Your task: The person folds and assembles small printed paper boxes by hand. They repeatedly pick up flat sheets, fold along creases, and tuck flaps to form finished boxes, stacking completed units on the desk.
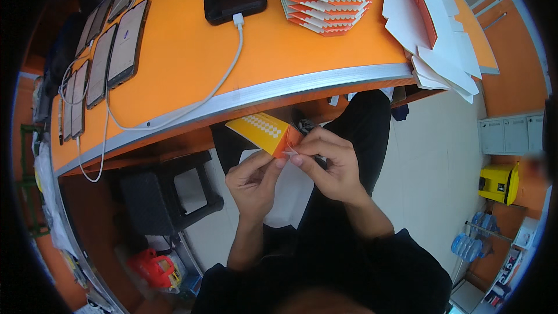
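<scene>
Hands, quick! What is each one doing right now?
Left hand: fingers pinch the end of the small orange carton.
Right hand: fingers closed on the same carton's end flap.

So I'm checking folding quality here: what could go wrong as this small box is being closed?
The orange box is held in the air below the table edge, pinched only at its end flap by the left hand and right hand; it could slip and drop. The thin flap could also crease or tear.
</scene>
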The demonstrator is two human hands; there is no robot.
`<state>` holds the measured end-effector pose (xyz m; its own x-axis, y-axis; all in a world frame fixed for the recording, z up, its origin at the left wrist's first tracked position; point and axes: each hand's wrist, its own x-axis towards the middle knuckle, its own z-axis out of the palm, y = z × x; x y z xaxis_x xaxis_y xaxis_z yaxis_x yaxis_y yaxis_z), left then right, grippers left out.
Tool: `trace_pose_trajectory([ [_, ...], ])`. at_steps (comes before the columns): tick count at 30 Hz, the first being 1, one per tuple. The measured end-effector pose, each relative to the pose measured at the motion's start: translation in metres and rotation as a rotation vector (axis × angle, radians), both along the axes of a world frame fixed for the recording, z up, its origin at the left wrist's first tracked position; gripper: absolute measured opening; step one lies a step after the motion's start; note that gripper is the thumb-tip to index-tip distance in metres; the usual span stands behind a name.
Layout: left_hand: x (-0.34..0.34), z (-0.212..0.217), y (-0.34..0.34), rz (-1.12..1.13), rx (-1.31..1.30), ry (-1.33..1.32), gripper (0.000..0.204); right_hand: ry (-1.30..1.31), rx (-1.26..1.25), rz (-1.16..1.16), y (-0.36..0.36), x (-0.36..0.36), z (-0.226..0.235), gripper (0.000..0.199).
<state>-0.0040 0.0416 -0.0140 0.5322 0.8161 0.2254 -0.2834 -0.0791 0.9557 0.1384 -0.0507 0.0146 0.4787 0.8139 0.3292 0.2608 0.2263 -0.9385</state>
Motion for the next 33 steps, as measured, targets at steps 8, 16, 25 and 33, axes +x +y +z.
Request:
trace_pose_trajectory([
  [8,0.000,0.001,0.006,-0.020,0.003,0.002,0.023,-0.102,0.000,-0.031,0.004,0.002,-0.001,0.011],
  [16,0.003,-0.003,-0.001,0.028,0.073,0.075,0.017,-0.241,0.013,-0.109,0.002,0.000,0.012,0.015],
  [25,0.005,-0.013,0.001,-0.075,-0.114,-0.144,0.015,-0.228,0.071,-0.129,-0.003,-0.003,0.007,0.017],
  [33,0.018,0.007,-0.014,0.003,-0.582,-0.322,0.016,-0.756,-0.037,-0.244,-0.001,-0.012,0.006,0.033],
])
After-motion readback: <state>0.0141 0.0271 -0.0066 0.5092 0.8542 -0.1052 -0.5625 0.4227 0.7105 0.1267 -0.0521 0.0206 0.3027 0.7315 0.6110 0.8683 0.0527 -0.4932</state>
